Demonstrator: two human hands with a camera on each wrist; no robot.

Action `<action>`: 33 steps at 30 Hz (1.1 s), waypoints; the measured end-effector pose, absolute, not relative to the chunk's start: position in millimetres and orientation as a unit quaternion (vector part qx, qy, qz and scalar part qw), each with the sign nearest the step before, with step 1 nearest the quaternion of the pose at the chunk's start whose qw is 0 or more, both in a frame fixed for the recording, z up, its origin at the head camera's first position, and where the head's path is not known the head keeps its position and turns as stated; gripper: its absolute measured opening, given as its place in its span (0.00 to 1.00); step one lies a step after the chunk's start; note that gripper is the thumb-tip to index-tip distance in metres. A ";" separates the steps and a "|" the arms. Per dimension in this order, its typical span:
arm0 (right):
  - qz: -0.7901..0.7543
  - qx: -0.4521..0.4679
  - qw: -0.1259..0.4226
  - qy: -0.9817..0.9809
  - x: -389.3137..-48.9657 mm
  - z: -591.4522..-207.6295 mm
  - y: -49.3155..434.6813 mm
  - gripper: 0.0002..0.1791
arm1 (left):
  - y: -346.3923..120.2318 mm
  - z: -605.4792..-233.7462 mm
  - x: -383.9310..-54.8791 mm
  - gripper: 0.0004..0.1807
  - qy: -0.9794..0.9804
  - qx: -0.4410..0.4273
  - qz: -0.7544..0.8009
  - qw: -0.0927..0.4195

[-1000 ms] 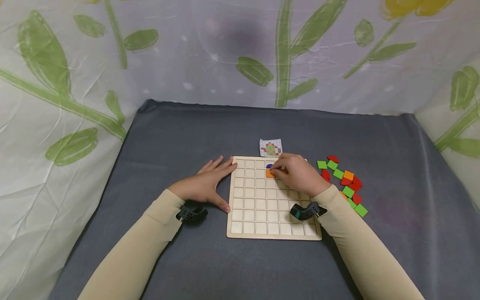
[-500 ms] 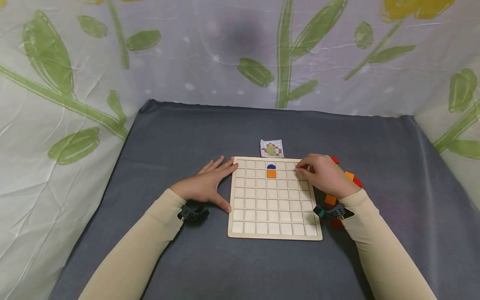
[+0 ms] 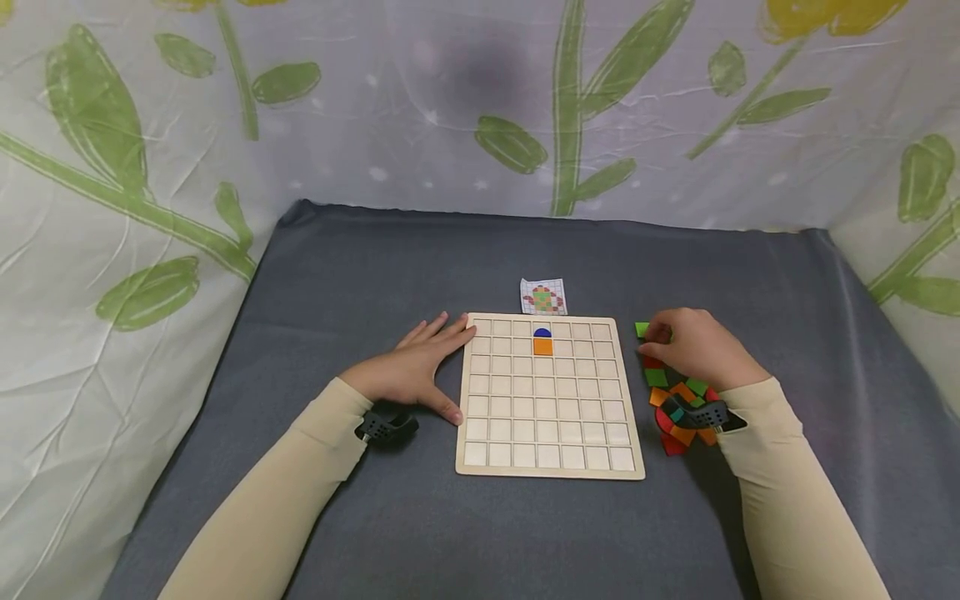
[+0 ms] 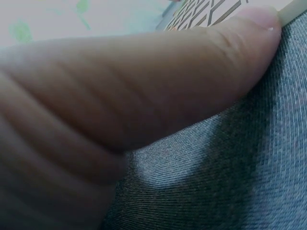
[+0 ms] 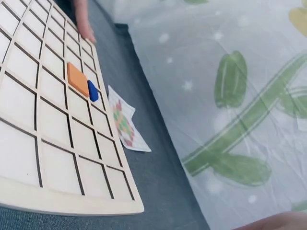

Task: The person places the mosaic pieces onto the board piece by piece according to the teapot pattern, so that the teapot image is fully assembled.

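Resting our left hand (image 3: 411,364), fingers apart, against the pale wooden grid board (image 3: 546,407), likely to steady it, we hold our right hand (image 3: 697,346), fingers bent, over flat red, green and orange pieces (image 3: 656,378); whether pinching one, we cannot tell.

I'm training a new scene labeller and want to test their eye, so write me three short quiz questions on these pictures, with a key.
1. True or false: the printed card lies past the far edge of the grid board.
2. What colour is the square piece on the grid board? A) red B) green C) orange
3. Short answer: which hand is at the loose tiles, and which touches the grid board?

Key:
1. True
2. C
3. The right hand is at the loose tiles; the left hand touches the grid board.
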State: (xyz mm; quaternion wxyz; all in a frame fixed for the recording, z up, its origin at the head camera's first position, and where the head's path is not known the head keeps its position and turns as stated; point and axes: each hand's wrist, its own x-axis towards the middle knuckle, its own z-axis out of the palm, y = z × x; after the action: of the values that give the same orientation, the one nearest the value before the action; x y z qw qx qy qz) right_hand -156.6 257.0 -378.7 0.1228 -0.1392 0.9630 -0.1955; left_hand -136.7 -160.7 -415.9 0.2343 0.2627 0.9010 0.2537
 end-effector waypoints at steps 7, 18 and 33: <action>-0.187 -0.116 0.183 0.958 -153.8 -373.3 259.2 0.11 | -161.3 -416.6 -137.2 0.75 0.900 0.265 0.255 0.233; -0.170 -0.110 0.185 0.962 -152.4 -375.1 252.9 0.12 | -160.2 -414.5 -136.6 0.76 0.901 0.261 0.254 0.237; -0.157 -0.095 0.156 0.971 -147.2 -372.9 235.2 0.11 | -161.2 -416.3 -136.8 0.76 0.900 0.262 0.255 0.237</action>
State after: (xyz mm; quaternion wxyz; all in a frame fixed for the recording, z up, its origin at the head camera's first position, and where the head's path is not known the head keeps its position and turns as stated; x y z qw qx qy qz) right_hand -147.2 235.2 -372.9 0.1555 -0.0954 0.9707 -0.1566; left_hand -136.8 -161.2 -416.3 0.2373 0.2623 0.8999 0.2553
